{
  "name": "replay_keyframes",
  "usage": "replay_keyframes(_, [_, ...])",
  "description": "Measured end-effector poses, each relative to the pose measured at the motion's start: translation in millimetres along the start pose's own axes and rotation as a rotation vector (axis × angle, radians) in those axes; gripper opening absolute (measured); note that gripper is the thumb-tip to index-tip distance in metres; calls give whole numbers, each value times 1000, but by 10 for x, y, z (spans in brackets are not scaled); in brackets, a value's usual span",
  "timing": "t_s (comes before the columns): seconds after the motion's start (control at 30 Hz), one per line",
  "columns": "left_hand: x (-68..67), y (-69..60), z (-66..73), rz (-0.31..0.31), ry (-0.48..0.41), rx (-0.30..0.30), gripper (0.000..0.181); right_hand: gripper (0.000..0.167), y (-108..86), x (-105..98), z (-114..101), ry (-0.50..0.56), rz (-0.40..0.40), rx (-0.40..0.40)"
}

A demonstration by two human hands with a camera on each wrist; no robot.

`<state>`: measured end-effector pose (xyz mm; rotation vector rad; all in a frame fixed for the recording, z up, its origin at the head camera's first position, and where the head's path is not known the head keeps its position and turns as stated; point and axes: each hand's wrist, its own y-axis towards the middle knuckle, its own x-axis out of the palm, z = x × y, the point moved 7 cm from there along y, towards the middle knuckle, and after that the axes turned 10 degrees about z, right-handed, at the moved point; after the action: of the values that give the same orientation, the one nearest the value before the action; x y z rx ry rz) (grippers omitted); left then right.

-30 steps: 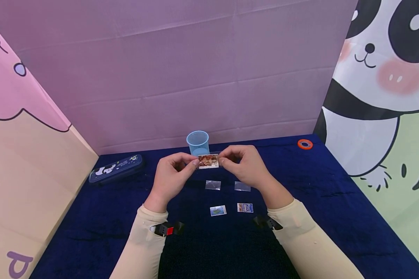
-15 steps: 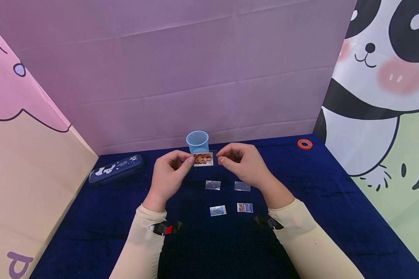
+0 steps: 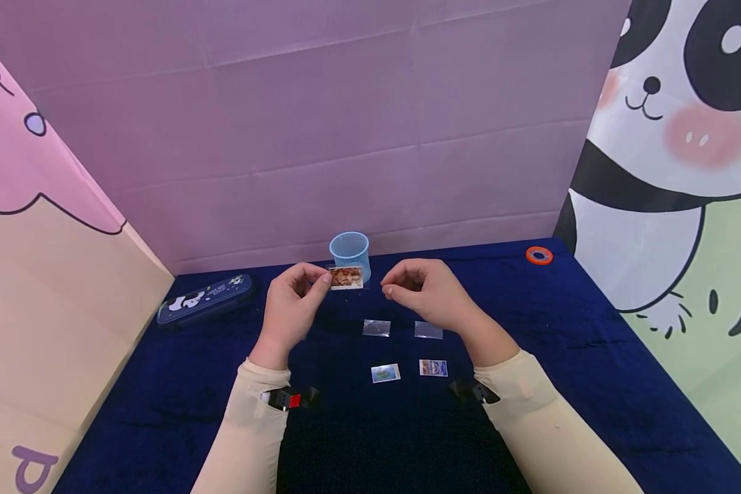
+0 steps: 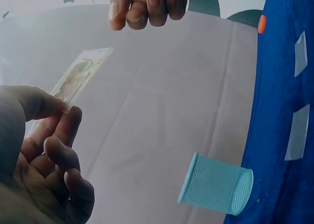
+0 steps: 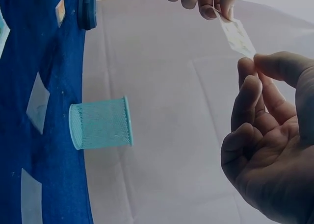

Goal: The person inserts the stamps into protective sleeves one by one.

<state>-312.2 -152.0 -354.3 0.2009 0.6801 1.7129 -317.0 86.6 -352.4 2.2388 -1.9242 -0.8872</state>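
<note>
My left hand [image 3: 286, 312] pinches a small picture card [image 3: 347, 277] between thumb and fingertips, at its left end. A clear sleeve edge shows around the card [image 4: 83, 76] in the left wrist view. Level with it to the right, my right hand [image 3: 429, 295] holds nothing; its fingers are loosely bent, with thumb and forefinger tips close together. A gap separates it from the card. Two clear sleeves [image 3: 377, 328] [image 3: 429, 330] lie on the cloth below the hands. Nearer me are two more picture cards, one greenish [image 3: 385, 373] and one blue [image 3: 433, 368].
A light blue mesh cup [image 3: 350, 250] stands at the back, partly behind the card. The navy panda-print case [image 3: 205, 299] lies at the left, and an orange ring-shaped object [image 3: 539, 256] at the back right. Dark blue cloth [image 3: 160, 412] covers the table.
My left hand has drawn the picture card left, in front of the cup. The right hand has let go of its right end and stayed nearly in place.
</note>
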Motion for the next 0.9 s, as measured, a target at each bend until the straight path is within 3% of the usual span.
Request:
replay_keyframes(0.5, [-9,29,-394,-56,66,-126,13,8,4,194,280,-113,-156,48])
replay_keyframes(0.9, [-2,42,-615,-52,77,-201,9,9,-26,370,372,-148,-254,58])
